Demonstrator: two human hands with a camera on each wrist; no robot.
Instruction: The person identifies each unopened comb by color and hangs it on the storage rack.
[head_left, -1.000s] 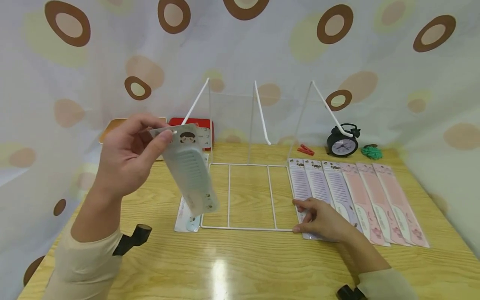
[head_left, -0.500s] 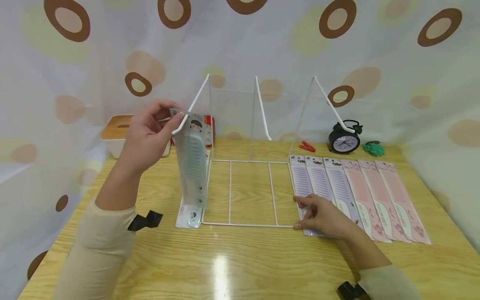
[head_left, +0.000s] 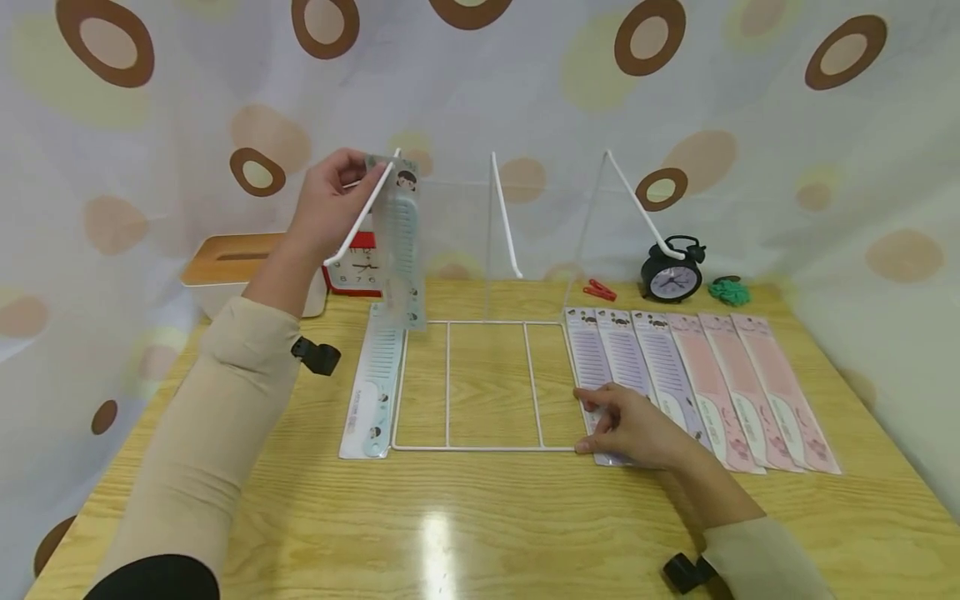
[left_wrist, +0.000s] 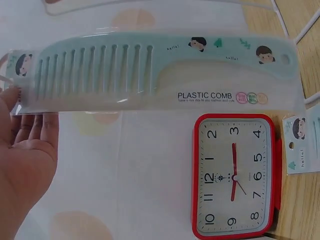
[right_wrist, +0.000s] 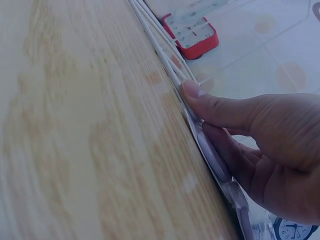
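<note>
- Since the earlier frame, the left hand [head_left: 328,200] and the bagged teal comb [head_left: 405,250] have travelled back along the left prong [head_left: 356,225] of the white wire rack [head_left: 495,448], from its front tip toward its rear end. The right hand [head_left: 630,427] has kept its place.
- At the rack's near right corner, the right hand grasps the base wire with thumb and bent forefinger.
- Right of the rack's base, three purple comb packs [head_left: 625,350] lie side by side, then three pink packs [head_left: 746,387].
- Left of the rack's base, another teal comb pack [head_left: 371,392] lies flat on the table [head_left: 337,508].
- By the rack's left prong, the left hand pinches the top of the bagged comb between thumb and fingers; it is much the nearer hand. The comb hangs below and to the right of that hand, long axis close to upright, its top crossing the prong near the rear end. The grip hides whether the prong passes through the hole.
- Behind the rack's left side stand a wooden-lidded box [head_left: 225,271] and a red clock [head_left: 363,271].
- Behind its right side are a red clip [head_left: 599,290], a black alarm clock [head_left: 673,279] and a crumpled green thing [head_left: 729,291].
</note>
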